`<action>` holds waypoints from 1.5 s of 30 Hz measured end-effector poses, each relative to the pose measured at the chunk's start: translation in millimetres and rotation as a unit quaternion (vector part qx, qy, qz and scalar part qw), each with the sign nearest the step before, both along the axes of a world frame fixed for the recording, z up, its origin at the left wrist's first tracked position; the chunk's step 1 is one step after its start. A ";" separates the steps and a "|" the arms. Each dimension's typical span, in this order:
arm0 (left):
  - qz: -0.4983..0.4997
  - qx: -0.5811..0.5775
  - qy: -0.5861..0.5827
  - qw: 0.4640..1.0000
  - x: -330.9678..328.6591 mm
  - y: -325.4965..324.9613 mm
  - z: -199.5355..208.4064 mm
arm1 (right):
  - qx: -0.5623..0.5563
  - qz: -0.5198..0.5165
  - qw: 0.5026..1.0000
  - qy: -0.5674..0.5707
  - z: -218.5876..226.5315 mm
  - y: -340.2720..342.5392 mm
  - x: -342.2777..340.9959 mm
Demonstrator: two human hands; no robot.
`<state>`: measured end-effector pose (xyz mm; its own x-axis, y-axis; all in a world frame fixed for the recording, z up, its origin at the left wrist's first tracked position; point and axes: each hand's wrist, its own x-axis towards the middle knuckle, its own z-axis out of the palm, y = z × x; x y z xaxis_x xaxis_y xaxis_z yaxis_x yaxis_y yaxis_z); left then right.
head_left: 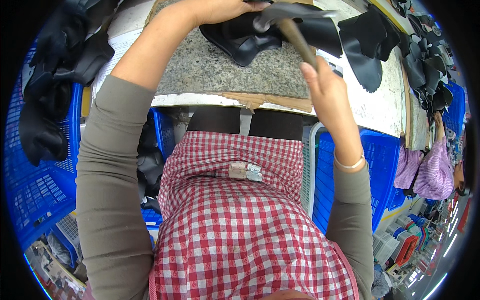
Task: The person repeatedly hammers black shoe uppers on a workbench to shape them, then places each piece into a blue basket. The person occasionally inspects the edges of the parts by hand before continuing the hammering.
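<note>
My right hand point(322, 80) is wrapped round the wooden handle of a hammer point(297, 42), thumb along the handle. The hammer's metal head is smeared by motion over a black leather piece point(245, 47), perhaps a shoe upper, on a speckled stone slab point(200, 70). At the top edge of the view my left hand point(225, 10) holds the same leather piece, its fingertips beside the hammer head and partly hidden. Whether the hammer touches the leather I cannot tell.
More black leather pieces point(367, 45) lie on the white bench point(372, 110) to the right. Others hang over a blue crate point(75, 115) at left. Blue baskets point(372, 165) stand below the bench. A co-worker in a checked purple sleeve point(432, 170) is at far right.
</note>
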<state>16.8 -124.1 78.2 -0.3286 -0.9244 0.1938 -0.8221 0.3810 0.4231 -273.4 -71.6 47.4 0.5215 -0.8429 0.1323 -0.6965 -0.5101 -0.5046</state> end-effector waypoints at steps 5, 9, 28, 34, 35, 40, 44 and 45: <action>0.010 0.024 0.040 0.999 7.2 -4.6 -1.0 | -0.032 0.083 0.993 0.078 -0.5 -6.1 22.2; 0.013 0.026 0.013 1.000 9.9 -12.0 0.3 | -0.060 0.028 0.995 0.080 -7.0 -14.5 16.0; 0.264 -0.171 -0.077 0.946 -3.5 146.9 -58.4 | 0.062 -0.052 0.993 0.088 -62.7 -3.1 -13.4; 0.459 -0.198 0.175 0.848 44.3 390.4 -89.7 | 0.037 0.094 0.987 0.123 -39.5 52.4 -41.3; 0.510 -0.210 0.117 0.826 56.3 426.5 -89.1 | -0.005 0.092 0.984 0.153 -34.8 58.7 -43.4; 0.617 -0.104 -0.124 0.770 98.0 542.4 -156.9 | 0.037 0.013 0.996 0.074 -23.3 72.1 -35.6; 0.599 0.311 -0.207 0.708 115.9 510.7 -287.6 | 0.013 0.037 0.996 0.081 -20.3 87.6 -22.6; 0.560 0.384 -0.179 0.712 122.7 493.1 -309.4 | 0.014 0.051 0.995 0.085 -20.4 93.5 -19.5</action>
